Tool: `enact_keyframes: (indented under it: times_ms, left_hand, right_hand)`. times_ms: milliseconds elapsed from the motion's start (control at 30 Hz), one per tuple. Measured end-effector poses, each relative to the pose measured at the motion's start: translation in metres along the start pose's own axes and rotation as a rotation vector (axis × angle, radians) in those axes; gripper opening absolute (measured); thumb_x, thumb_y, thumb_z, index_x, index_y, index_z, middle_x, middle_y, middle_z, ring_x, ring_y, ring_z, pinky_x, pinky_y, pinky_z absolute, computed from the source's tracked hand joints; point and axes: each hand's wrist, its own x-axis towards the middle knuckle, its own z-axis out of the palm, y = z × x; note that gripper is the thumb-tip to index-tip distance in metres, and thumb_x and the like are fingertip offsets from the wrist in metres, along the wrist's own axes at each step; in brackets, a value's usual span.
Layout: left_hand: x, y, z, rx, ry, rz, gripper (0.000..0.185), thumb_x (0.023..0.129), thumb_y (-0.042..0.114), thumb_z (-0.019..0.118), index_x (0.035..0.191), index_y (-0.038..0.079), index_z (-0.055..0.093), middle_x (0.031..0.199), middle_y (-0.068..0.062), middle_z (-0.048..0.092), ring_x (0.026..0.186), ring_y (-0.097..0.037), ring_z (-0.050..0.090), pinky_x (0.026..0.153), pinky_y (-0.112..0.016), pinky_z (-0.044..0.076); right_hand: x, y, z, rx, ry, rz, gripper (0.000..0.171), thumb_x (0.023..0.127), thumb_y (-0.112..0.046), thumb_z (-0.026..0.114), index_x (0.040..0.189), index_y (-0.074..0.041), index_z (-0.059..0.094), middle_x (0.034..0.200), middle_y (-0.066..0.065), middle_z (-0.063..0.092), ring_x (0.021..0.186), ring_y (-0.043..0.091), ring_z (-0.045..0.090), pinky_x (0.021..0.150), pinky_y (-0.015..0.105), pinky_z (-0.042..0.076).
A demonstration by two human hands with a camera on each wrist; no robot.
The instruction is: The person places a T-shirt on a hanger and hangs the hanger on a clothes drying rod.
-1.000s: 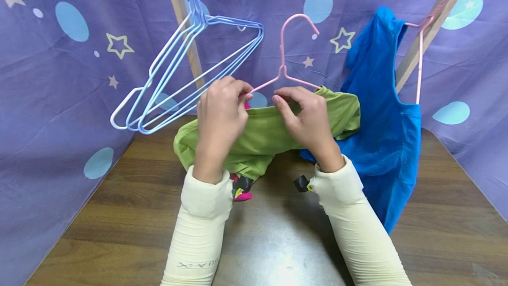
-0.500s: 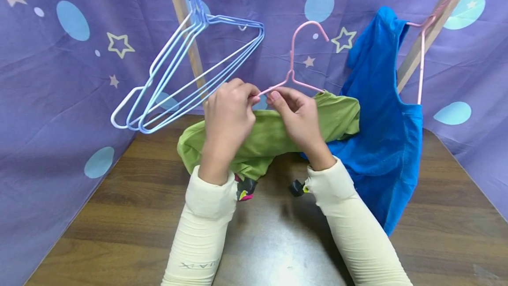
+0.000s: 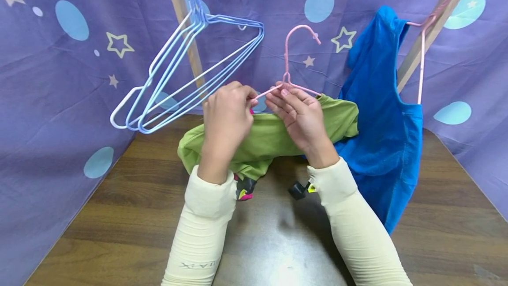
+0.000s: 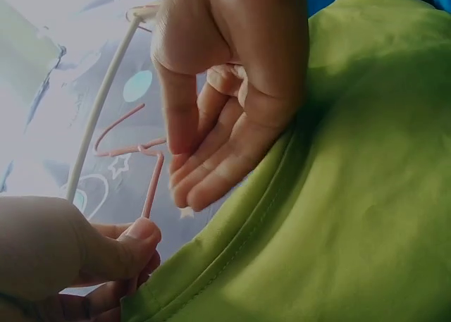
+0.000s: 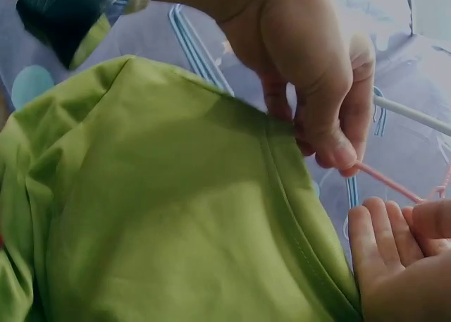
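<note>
Pink hanger (image 3: 286, 58), one, hook uppermost, over the wooden counter (image 3: 119, 215), its right arm entering the neckline of a green shirt (image 3: 270, 138). Your left hand (image 3: 227, 120) has its fingers pinching the hanger's left arm; your right hand (image 3: 304, 120) pinches just beside the hook's base, the other fingers extended. Also listed: blue garment (image 3: 381, 144), hung at right; blue and white hangers (image 3: 201, 20), hung at left.

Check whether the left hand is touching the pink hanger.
Touching: the left wrist view shows the left hand pinching the pink hanger, which juts out from its grip.
</note>
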Motion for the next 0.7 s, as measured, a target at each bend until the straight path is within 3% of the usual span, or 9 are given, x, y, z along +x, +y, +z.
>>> enact_keyframes:
  times_ms: [267,500,700]
  left_hand:
    - [0.002,-0.001,-0.003,-0.003,-0.133,-0.041,0.010,0.093,0.019,0.077,0.100,0.014,0.080,0.094,-0.001,0.073,0.086,-0.031,0.070,0.069,-0.047,0.054]
    - [0.002,-0.003,-0.004,-0.022,-0.181,-0.037,0.011,0.094,0.021,0.076,0.103,0.015,0.080,0.093,-0.001,0.072,0.087,-0.030,0.069,0.071,-0.047,0.054]
    - [0.002,-0.009,-0.008,-0.058,-0.146,0.010,0.016,0.091,0.024,0.080,0.101,0.012,0.079,0.092,-0.002,0.072,0.084,-0.025,0.067,0.074,-0.044,0.053]
  right_hand:
    - [0.000,-0.006,0.003,0.296,0.124,0.173,0.025,0.105,-0.014,0.054,0.099,0.002,0.073,0.095,0.016,0.074,0.098,0.028,0.073,0.099,0.042,0.054]
    - [0.000,-0.010,0.004,0.311,0.138,0.213,0.027,0.105,-0.013,0.051,0.096,0.001,0.072,0.094,0.015,0.073,0.098,0.028,0.072,0.102,0.041,0.052]
    - [-0.001,-0.013,0.006,0.311,0.136,0.227,0.027,0.106,-0.011,0.050,0.096,0.002,0.071,0.095,0.015,0.071,0.097,0.028,0.072,0.096,0.040,0.056]
